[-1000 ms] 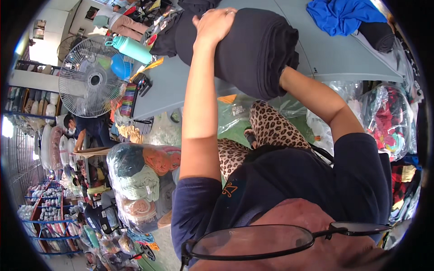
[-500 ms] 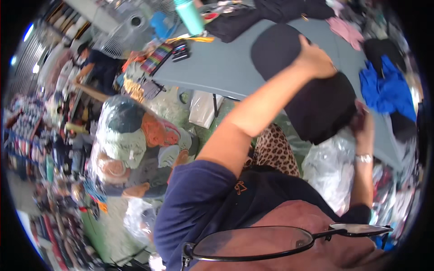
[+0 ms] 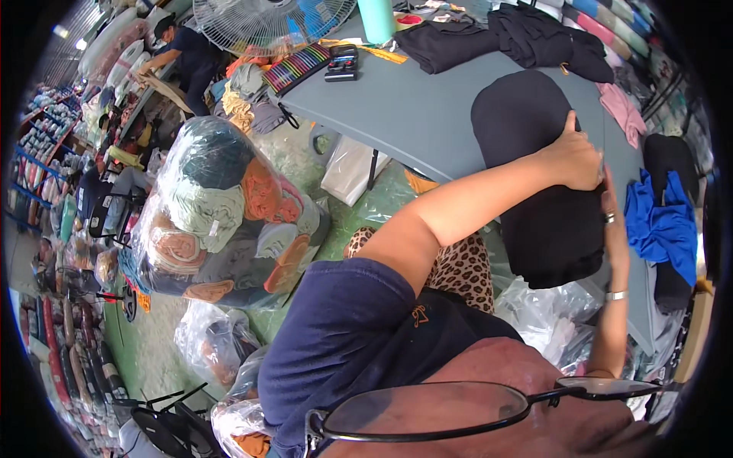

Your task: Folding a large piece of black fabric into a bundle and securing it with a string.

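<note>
A soft black roll of layered cloth [image 3: 550, 237], thick and rounded at its ends, lies across the near edge of a smooth grey surface [image 3: 412, 122], its near end appearing to jut out past that edge, with a worker's two bare hands at its right side. The left hand [image 3: 578, 160] reaches over the roll, thumb lifted and fingers curled at the cloth; whether its grip is clamped on a fold or merely pressing cannot be told. The right hand [image 3: 611, 210], a pale metal band [image 3: 617, 295] at its wrist, stands edge-on with fingers mostly straight along the roll's flank; its thumb is out of sight, so how far that grip closes cannot be told either. The bundle looks dense for cloth and probably weighs more than a single garment, yet it should give under the palms rather than resist them. Nothing about it seems fragile, and the matt weave suggests fair friction against skin, though its wound layers could slide over one another or slacken if only the outer fold is pinched. The surer hold would appear to be broad: one palm across the middle, the other cupped beneath the end at the surface's near edge. A crumpled bright-blue cloth [image 3: 663, 221] lies toward the surface's right end, and folded dark garments [image 3: 450, 44] rest along its far side.
</note>
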{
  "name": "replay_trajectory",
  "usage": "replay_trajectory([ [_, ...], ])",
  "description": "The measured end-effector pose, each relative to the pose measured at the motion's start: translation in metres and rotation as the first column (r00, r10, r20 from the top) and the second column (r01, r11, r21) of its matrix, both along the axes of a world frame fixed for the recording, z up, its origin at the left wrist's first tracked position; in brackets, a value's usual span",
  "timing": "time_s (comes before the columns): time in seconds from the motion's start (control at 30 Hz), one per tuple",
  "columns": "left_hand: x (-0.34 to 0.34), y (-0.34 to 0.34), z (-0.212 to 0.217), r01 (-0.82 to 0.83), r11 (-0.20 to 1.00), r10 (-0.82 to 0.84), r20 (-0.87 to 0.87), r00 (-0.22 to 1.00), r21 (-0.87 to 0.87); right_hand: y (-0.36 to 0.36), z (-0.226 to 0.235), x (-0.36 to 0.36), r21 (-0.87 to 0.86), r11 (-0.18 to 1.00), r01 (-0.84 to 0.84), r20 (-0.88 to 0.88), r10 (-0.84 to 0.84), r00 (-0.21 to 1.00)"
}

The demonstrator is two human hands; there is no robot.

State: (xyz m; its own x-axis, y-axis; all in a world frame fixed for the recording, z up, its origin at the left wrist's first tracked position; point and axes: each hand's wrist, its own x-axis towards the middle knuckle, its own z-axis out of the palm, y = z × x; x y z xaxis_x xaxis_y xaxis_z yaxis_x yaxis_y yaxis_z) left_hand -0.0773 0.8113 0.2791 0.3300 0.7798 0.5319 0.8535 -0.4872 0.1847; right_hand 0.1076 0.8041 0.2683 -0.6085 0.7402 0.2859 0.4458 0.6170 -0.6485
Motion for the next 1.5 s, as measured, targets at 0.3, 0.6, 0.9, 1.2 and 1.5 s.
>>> replay_trajectory([
  [0.3,-0.01,-0.012,0.004,0.087,0.984,-0.094,0.04,0.995,0.157,0.052,0.143,-0.144,0.229,0.719,-0.656,0.162,0.636,0.754],
  [0.6,-0.091,-0.06,0.013,0.617,0.779,-0.579,0.501,0.643,0.11,0.069,0.055,-0.204,0.251,0.777,-0.578,0.559,0.371,0.742],
  [0.9,-0.349,0.046,-0.123,-0.769,0.632,0.773,0.143,0.618,-0.094,0.065,0.051,-0.191,0.313,0.843,-0.437,0.477,0.259,0.84],
  [1.2,-0.223,0.004,-0.119,-0.732,0.674,0.703,-0.217,0.677,-0.102,0.072,0.044,-0.18,0.288,0.864,-0.412,0.435,0.265,0.861],
  [1.5,-0.14,-0.114,-0.093,-0.114,0.993,0.096,0.431,0.897,0.016,0.084,0.042,-0.188,0.418,0.774,-0.476,0.411,0.306,0.859],
])
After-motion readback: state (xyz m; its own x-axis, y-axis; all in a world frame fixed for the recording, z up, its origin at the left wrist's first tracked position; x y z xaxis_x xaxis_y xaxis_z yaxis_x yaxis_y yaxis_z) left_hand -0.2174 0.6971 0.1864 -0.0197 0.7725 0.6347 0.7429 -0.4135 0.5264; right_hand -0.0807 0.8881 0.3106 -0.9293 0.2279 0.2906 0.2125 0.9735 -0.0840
